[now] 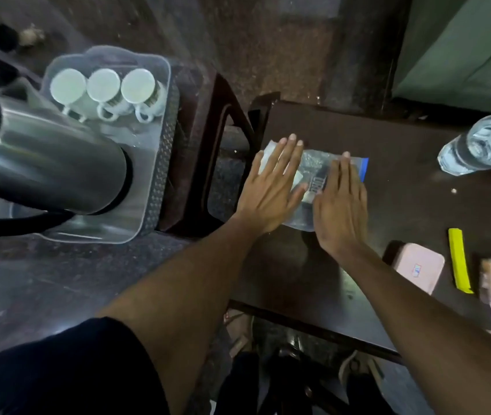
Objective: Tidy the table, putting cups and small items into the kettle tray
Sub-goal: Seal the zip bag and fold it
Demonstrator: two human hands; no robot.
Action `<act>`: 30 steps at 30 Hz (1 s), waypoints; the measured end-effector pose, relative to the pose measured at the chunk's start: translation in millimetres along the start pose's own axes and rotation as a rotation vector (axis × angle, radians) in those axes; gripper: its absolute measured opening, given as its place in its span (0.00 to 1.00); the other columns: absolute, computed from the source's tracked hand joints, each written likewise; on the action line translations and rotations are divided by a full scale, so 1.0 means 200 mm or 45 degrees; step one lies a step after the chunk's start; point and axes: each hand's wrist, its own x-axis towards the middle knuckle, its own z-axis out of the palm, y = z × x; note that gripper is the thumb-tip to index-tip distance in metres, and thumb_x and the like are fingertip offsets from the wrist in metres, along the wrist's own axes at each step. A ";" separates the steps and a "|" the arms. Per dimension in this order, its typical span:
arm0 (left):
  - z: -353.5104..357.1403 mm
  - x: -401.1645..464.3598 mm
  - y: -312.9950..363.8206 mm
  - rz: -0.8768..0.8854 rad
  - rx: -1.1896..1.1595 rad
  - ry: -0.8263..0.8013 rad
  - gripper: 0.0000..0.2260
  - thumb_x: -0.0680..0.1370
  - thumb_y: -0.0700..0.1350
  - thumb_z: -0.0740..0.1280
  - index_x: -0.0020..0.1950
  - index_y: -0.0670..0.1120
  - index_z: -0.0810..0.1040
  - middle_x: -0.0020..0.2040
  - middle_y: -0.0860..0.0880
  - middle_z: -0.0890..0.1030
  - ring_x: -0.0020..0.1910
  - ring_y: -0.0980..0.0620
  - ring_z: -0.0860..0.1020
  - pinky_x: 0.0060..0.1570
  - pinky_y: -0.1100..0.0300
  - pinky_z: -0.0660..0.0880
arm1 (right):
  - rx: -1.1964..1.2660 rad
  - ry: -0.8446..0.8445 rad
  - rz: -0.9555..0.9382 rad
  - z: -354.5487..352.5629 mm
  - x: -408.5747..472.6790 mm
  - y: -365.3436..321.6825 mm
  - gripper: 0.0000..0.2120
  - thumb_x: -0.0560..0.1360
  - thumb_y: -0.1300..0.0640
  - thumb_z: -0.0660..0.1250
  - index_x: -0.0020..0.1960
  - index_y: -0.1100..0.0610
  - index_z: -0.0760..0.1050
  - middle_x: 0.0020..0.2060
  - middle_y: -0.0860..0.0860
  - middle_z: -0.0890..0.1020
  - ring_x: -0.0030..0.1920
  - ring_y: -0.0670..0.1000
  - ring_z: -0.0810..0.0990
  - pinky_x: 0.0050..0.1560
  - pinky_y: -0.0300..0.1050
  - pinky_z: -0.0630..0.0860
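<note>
A clear zip bag (317,167) with a blue strip along its right edge lies flat on the dark table (402,205). My left hand (271,190) rests palm down on the bag's left part, fingers spread. My right hand (341,205) lies flat on its right part. Neither hand grips anything. At the left, a clear plastic tray (154,163) holds a steel kettle (46,163) and three upturned white cups (103,85) in a row at its far end.
A glass of water (483,145) stands at the table's far right. Two pink boxes (417,266) and a yellow strip (459,260) lie near the right edge. A dark red chair frame (217,151) sits between tray and table. A small crumb (454,191) lies on the table.
</note>
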 end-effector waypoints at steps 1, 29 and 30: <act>0.04 0.01 -0.01 0.015 0.023 0.015 0.32 0.87 0.60 0.49 0.87 0.46 0.50 0.87 0.48 0.50 0.86 0.51 0.49 0.83 0.46 0.51 | -0.018 0.028 0.011 0.04 0.01 -0.01 0.32 0.86 0.54 0.55 0.85 0.65 0.49 0.85 0.61 0.50 0.85 0.60 0.50 0.84 0.57 0.55; -0.05 0.23 -0.29 -0.813 -1.078 0.079 0.04 0.75 0.40 0.75 0.48 0.48 0.87 0.84 0.50 0.63 0.83 0.51 0.61 0.80 0.38 0.59 | 0.374 0.369 0.301 -0.03 0.23 0.21 0.17 0.80 0.60 0.68 0.67 0.62 0.75 0.64 0.62 0.73 0.64 0.63 0.72 0.64 0.47 0.65; -0.05 0.22 -0.29 -0.802 -1.095 0.072 0.03 0.75 0.41 0.76 0.48 0.48 0.87 0.84 0.50 0.63 0.83 0.52 0.61 0.80 0.38 0.59 | 0.423 0.376 0.307 -0.03 0.24 0.22 0.15 0.79 0.61 0.69 0.64 0.62 0.76 0.63 0.62 0.74 0.63 0.63 0.72 0.61 0.44 0.65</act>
